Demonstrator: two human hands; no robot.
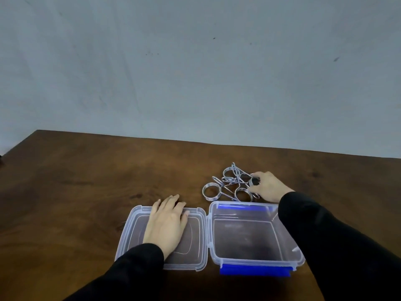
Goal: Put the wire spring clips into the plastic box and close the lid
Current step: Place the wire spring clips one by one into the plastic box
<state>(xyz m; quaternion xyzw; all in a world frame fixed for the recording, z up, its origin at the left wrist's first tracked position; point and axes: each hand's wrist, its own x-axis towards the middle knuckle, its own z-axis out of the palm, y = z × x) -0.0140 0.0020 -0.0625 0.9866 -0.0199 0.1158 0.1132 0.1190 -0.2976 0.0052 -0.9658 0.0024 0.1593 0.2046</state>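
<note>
A clear plastic box with blue latches stands open and empty near the table's front edge. Its hinged lid lies flat to the left. My left hand rests palm down on the lid, fingers spread. Just behind the box lies a tangled pile of silver wire spring clips. My right hand is at the pile's right side, thumb and fingers pinched on one clip's coil, which still touches the pile.
The brown wooden table reaches back to a pale grey wall. Its left edge runs off at the far left. Both black sleeves cross the front; the right sleeve covers the box's right rim.
</note>
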